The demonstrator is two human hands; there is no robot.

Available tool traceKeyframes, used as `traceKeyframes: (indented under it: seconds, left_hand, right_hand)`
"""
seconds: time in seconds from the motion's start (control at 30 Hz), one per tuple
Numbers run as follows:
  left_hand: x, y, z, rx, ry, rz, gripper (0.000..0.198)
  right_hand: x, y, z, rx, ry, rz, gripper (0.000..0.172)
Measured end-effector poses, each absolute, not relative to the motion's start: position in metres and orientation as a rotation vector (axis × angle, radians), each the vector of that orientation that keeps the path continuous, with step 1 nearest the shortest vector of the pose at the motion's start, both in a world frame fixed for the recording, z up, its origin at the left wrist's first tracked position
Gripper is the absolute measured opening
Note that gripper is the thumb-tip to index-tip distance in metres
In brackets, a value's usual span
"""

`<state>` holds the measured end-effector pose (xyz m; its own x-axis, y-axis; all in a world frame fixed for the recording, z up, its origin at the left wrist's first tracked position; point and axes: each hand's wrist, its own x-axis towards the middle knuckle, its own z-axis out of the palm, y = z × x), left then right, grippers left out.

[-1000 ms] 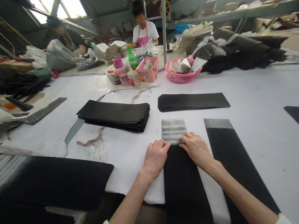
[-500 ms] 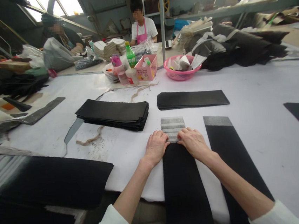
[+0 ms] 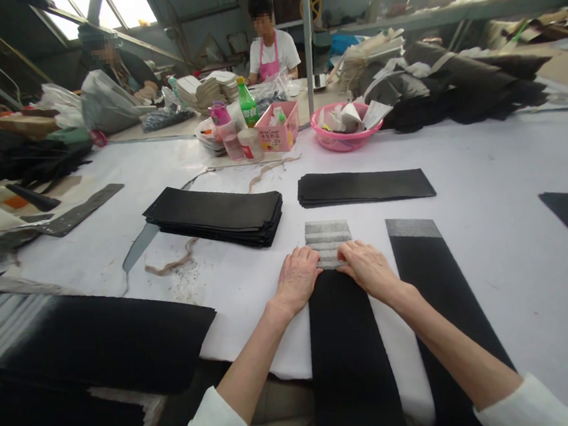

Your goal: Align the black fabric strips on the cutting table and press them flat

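A long black strip of sheet material (image 3: 350, 354) runs from the table toward me, past the near edge. Its far end carries several stepped grey bands (image 3: 327, 235). My left hand (image 3: 297, 275) grips the left edge just below the bands, fingers curled and thumb close to the edge. Opposite it, my right hand (image 3: 367, 268) pinches the right edge in the same way. A second black strip (image 3: 455, 317) with one grey end band lies to the right, partly under my right forearm. Beyond my hands are a thick stack of black pieces (image 3: 216, 209) and a thinner stack (image 3: 364, 186).
Black sheets with grey-banded edges (image 3: 110, 337) lie at the left. Farther back stand a pink basin (image 3: 347, 140), a pink box (image 3: 279, 133), a green bottle (image 3: 247, 102) and a metal pole (image 3: 308, 43). Two people sit across the table, one in a pink apron (image 3: 269, 60).
Both hands keep their hold at nearly the same place on the black strip. The whole view has shifted very slightly; nothing else visibly differs.
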<state>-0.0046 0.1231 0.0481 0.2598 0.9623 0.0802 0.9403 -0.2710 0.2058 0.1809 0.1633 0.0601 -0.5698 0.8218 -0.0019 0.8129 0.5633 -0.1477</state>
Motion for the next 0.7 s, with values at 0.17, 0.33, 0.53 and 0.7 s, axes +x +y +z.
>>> traceKeyframes:
  seconds: [0.17,0.33,0.53,0.7]
  left_hand:
    - [-0.004,0.123,0.051,2.410,1.814,0.245,0.016]
    - [-0.004,0.123,0.052,2.416,1.826,0.222,0.017]
    - [-0.003,0.122,0.051,2.409,1.844,0.207,0.017]
    - [-0.003,0.122,0.050,2.406,1.843,0.216,0.016]
  right_hand:
    - [0.182,0.166,0.059,-1.454,-2.715,0.190,0.017]
    - [0.178,0.174,0.063,-1.378,-2.780,0.202,0.021]
    - [0.181,0.170,0.063,-1.363,-2.778,0.219,0.018]
    - [0.179,0.174,0.065,-1.401,-2.797,0.285,0.018]
